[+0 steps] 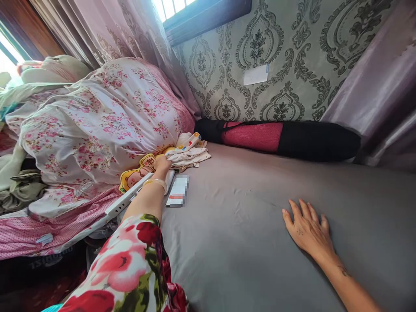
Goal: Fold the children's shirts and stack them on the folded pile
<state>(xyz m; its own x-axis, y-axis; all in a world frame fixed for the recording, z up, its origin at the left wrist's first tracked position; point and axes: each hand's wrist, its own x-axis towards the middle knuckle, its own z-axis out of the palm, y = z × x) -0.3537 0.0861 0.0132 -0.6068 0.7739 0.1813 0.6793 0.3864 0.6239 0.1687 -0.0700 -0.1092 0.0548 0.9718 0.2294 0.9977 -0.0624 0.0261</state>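
Note:
My left hand (pixel 161 164) reaches forward to the left side of the grey sheet (pixel 247 225), its fingers curled over a yellow cartoon cushion (pixel 136 173) and a white bar-shaped object (pixel 130 197). What the fingers grip is hidden. A small flat card-like item (pixel 177 190) lies just right of my wrist. Folded cream cloths (pixel 190 156) with a white tube on top sit just beyond the hand. My right hand (pixel 307 227) lies flat on the sheet at the right, fingers spread, holding nothing.
A large floral-covered bundle of bedding (pixel 97 121) is piled at the left. A black and pink rolled bolster (pixel 282 138) lies along the patterned wall (pixel 260 47). Pink curtains (pixel 139 30) hang by the window; more clothes (pixel 19 186) sit far left.

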